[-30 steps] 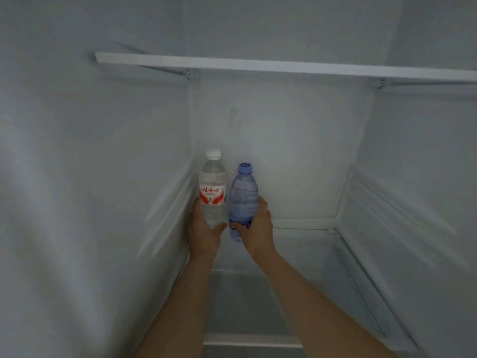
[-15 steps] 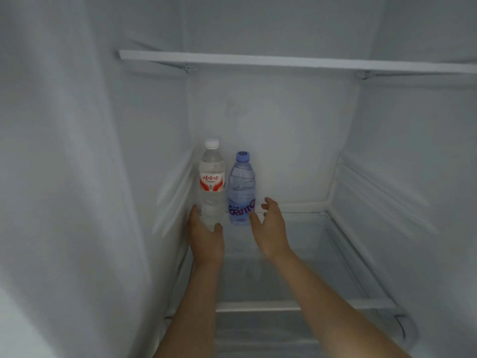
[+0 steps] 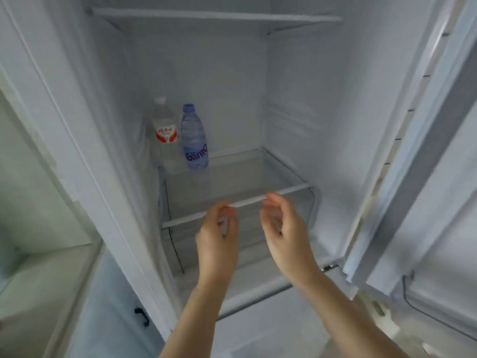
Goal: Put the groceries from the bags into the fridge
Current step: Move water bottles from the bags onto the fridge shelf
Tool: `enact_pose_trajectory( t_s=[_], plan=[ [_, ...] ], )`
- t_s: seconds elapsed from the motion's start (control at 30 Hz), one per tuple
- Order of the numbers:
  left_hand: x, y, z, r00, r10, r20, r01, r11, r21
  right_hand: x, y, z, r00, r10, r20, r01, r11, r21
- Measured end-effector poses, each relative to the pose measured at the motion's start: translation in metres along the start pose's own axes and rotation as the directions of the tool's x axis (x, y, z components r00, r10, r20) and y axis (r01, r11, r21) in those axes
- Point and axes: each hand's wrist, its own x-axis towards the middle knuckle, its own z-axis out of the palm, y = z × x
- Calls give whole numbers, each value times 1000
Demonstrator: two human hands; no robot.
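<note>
Two water bottles stand upright side by side at the back left of the fridge's glass shelf [image 3: 258, 177]: a clear bottle [image 3: 165, 133] with a white cap and red label, and a blue bottle [image 3: 194, 138] with a blue cap. My left hand [image 3: 218, 237] and my right hand [image 3: 284, 228] hover in front of the shelf's front edge, well clear of both bottles. Both hands hold nothing, with the fingers loosely curled and apart.
An upper white shelf [image 3: 216, 16] spans the fridge near the top. The open fridge door [image 3: 426, 177] stands at the right. A white cabinet with a black handle [image 3: 142, 316] sits at the lower left.
Both hands let go of the bottles and drew back out of the fridge toward me. The bottles stay standing on the shelf. My view has pulled back.
</note>
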Motion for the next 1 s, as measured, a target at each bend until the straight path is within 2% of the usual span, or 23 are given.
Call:
enact_pose_trajectory(
  t_s=[0.17, 0.4, 0.53, 0.67, 0.77, 1.0],
  plan=[
    [-87, 9, -1, 981, 33, 191, -35, 999, 8, -92, -7, -56, 990, 142, 0, -142, 990, -24],
    [-187, 3, 17, 896, 85, 436, -95, 995, 1, -203, 0, -123, 947, 261, -188, -282, 954, -97],
    [-238, -1, 34, 814, 54, 579, -87, 996, 29, -263, 4, -160, 889, 393, -236, -427, 897, -116],
    [-287, 1, 55, 712, 40, 701, -116, 991, 61, -317, 8, -200, 799, 508, -322, -569, 812, -128],
    [-326, 5, 73, 635, 0, 773, -114, 989, 94, -352, 10, -233, 732, 542, -413, -629, 771, -103],
    [-417, 29, 123, 490, 39, 871, -172, 984, 52, -426, 15, -330, 611, 568, -551, -714, 696, -75]
  ],
)
